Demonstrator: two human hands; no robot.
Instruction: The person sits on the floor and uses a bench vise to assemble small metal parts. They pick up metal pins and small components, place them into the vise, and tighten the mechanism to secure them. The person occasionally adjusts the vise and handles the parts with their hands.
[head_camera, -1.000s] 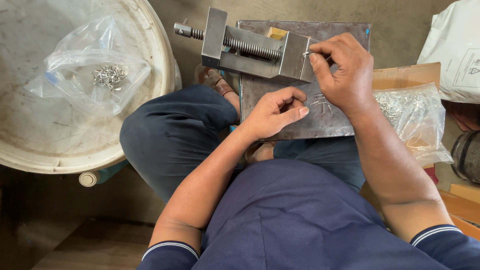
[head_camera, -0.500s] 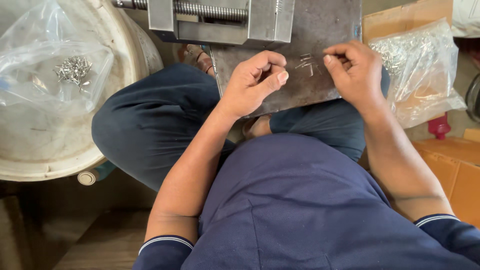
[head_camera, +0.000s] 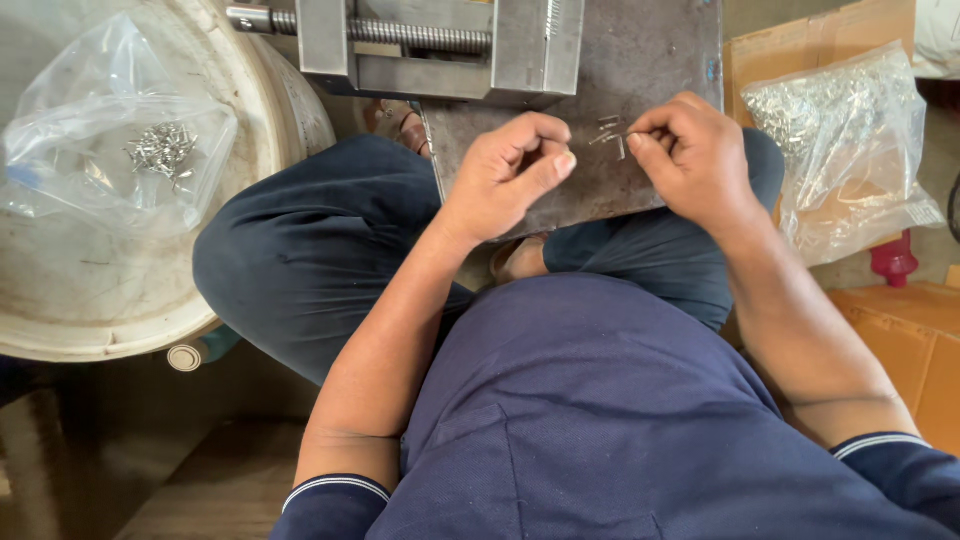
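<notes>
I sit cross-legged with a grey metal plate in front of my knees. A steel vise with a threaded screw stands on the plate's far side. My left hand rests on the plate with its fingers curled shut; whether it holds anything is hidden. My right hand pinches a small thin metal piece between thumb and forefinger, just above the plate. A few more small metal pieces lie beside it.
A clear plastic bag with several small metal parts lies on a white round tub lid at the left. Another bag full of shiny parts sits on cardboard at the right. A red cap stands below it.
My head has tipped down, so the vise and plate sit higher in view. My right hand came off the vise jaw to the small pieces on the plate. My left hand stays curled.
</notes>
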